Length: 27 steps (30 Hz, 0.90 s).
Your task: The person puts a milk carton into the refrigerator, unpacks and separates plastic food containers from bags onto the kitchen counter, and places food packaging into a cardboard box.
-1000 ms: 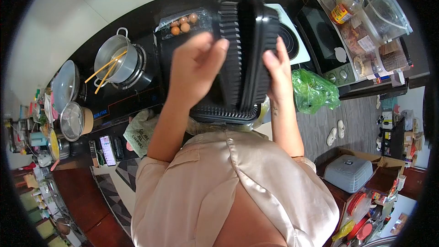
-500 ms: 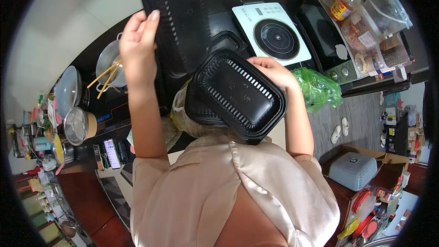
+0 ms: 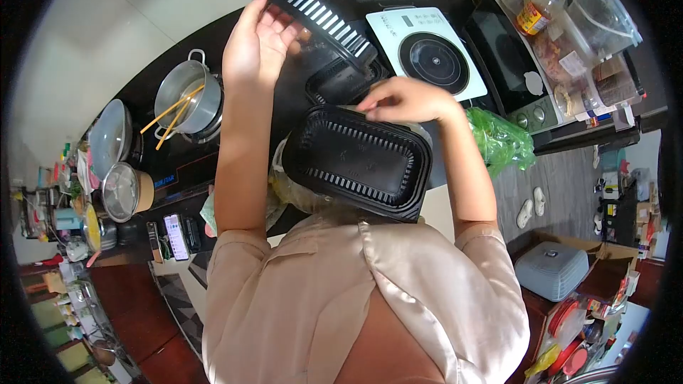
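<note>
My left hand [image 3: 260, 43] grips the end of a black ribbed tray [image 3: 316, 18], which is tilted on its side above the counter. Another black tray [image 3: 356, 163], rectangular with ribbed walls, lies near my body on a crumpled clear plastic bag [image 3: 295, 188]. At its upper edge is my right hand [image 3: 402, 99], fingers bent and pressed together; whether they hold anything is hidden. A further black tray [image 3: 338, 82] lies behind, partly under the raised one. Eggs show only in part beside my left hand.
A pot [image 3: 188, 96] with chopsticks stands on a burner at the left. A white induction cooktop [image 3: 430, 53], a microwave [image 3: 505, 50] and a green plastic bag [image 3: 498, 142] are at the right. A phone [image 3: 176, 236] lies at the lower left.
The tray in my left hand has turned from face-on to edge-on and tilted. The near tray has swung flatter beside the bag, and my right hand has moved left along its upper edge.
</note>
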{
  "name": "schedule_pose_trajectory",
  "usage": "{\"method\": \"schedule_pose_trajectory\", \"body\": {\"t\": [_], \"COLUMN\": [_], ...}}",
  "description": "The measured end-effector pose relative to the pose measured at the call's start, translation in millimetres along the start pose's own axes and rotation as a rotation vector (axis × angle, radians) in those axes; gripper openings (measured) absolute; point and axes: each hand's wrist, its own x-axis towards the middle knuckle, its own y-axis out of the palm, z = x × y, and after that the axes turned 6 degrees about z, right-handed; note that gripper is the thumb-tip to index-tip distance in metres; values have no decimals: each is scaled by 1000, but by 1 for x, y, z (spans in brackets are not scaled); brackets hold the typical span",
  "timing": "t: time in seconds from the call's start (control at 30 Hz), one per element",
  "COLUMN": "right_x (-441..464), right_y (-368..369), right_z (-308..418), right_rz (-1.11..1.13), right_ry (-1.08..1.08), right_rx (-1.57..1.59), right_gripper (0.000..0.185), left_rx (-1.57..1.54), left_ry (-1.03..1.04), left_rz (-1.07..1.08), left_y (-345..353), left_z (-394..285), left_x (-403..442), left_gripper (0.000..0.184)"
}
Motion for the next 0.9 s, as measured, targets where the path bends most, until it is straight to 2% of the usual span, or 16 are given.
{"method": "schedule_pose_trajectory", "body": {"t": [0.07, 0.17, 0.2, 0.23, 0.27, 0.33, 0.37, 0.47, 0.9], "right_x": [-20, -30, -26, -20, -16, -6, -3, -7, -13], "right_y": [-19, -33, -31, -25, -21, -11, -5, -4, 9], "right_z": [5, 12, 40, 56, 65, 78, 83, 88, 99], "right_rz": [-199, -627, -739, -737, -681, -631, -596, -603, -676], "right_ry": [176, 136, 114, -15, -55, -114, -135, -179, -169], "right_rx": [68, 183, 231, 375, 394, 293, 448, 557, 551], "right_gripper": [24, 35, 40, 54, 64, 71, 71, 60, 57], "left_rx": [20, 64, 63, 89, 113, 99, 113, 139, 167], "left_ry": [4, 50, 49, 26, 2, 6, 21, 53, 34], "left_rz": [31, 128, 126, 156, 188, 202, 228, 255, 295], "left_y": [4, 16, 21, 27, 35, 49, 51, 57, 66], "left_z": [-1, 3, 5, 7, 10, 15, 16, 15, 15], "left_x": [-5, -18, -22, -27, -31, -38, -41, -47, -52], "left_gripper": [21, 22, 22, 22, 22, 23, 24, 27, 29]}}
